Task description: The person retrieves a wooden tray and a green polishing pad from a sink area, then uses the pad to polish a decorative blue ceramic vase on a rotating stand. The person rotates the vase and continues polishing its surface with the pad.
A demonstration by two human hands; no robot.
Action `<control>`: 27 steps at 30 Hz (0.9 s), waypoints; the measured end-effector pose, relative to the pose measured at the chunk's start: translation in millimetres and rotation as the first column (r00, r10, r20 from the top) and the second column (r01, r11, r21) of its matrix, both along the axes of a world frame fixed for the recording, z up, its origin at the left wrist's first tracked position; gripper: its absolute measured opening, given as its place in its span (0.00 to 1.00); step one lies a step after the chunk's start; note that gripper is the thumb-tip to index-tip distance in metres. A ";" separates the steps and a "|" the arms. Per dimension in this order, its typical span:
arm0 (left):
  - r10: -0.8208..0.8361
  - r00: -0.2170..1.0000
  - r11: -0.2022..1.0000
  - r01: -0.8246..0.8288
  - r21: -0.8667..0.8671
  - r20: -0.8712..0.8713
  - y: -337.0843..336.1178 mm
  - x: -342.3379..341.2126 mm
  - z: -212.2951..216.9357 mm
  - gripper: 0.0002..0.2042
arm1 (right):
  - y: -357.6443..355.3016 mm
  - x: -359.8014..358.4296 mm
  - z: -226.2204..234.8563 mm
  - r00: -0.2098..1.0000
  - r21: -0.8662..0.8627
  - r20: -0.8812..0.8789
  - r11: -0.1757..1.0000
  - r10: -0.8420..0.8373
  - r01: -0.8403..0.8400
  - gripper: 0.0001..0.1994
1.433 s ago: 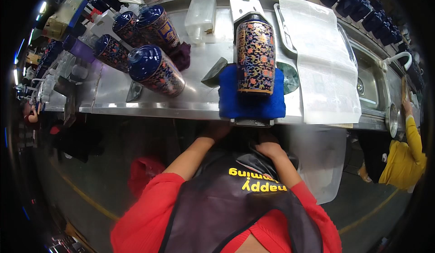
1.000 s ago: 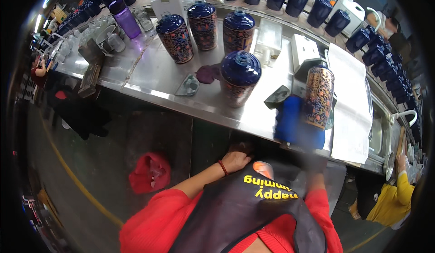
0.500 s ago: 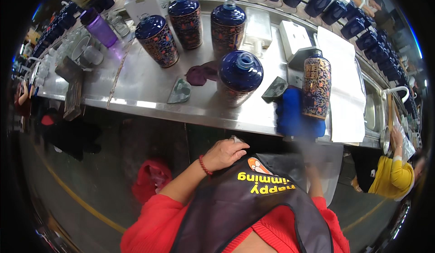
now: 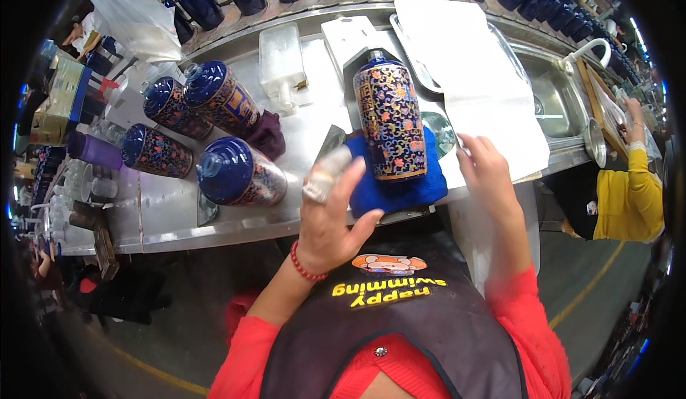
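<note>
While the left hand (image 4: pixel 325 220) is poised with thumb and fingers spread wide and nothing seen between them, the floral-patterned blue bottle (image 4: pixel 393 120) is left ungripped, just beyond and to the right of those fingers. The bottle is laid on a folded blue cloth (image 4: pixel 370 195), its neck directed away from both hands; whether the cloth is touched by the left thumb cannot be told. A white wrap (image 4: pixel 320 186) is worn on a left finger. The right hand (image 4: pixel 491 174) is placed to the right of the bottle, at the near left edge of a white sheet (image 4: pixel 493 84); its thumb and forefinger are drawn close together, but whether anything thin is pinched there cannot be determined. Should the cloth be snagged by the left fingers, the bottle could be rolled or shifted, since no hand is closed around it. If the sheet's edge is caught by the right fingers, the sheet could be creased or dragged. Left of the left hand, the nearest blue-shouldered bottle (image 4: pixel 239 174) is positioned near the counter's front edge (image 4: pixel 250 226) and could be toppled by a wide leftward sweep.
</note>
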State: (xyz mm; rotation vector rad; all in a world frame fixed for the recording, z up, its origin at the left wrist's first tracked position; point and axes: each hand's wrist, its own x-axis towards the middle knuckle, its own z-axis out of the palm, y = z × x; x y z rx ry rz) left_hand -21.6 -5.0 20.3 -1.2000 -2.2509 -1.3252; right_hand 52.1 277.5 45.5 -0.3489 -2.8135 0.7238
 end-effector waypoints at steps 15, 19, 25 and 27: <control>-0.006 1.000 0.993 0.008 -0.117 0.017 44.6 -22.9 -34.7 0.44 | 27.6 -56.8 -68.5 0.993 0.246 0.014 0.962 0.117 -0.117 0.26; 0.025 1.000 0.997 -0.026 -0.078 -0.008 47.1 -17.3 -37.0 0.36 | 30.1 -61.5 -68.9 0.989 0.180 -0.052 0.976 0.137 -0.125 0.25; 0.067 0.943 0.983 -0.119 -0.142 -0.325 48.3 -10.9 -34.3 0.24 | 38.8 -52.0 -59.8 0.992 -0.256 -0.122 0.964 0.039 -0.069 0.21; 0.085 0.928 0.982 -0.139 -0.125 -0.363 49.5 -10.0 -34.9 0.21 | 39.7 -40.0 -53.7 0.991 -0.412 -0.122 0.911 -0.054 -0.001 0.17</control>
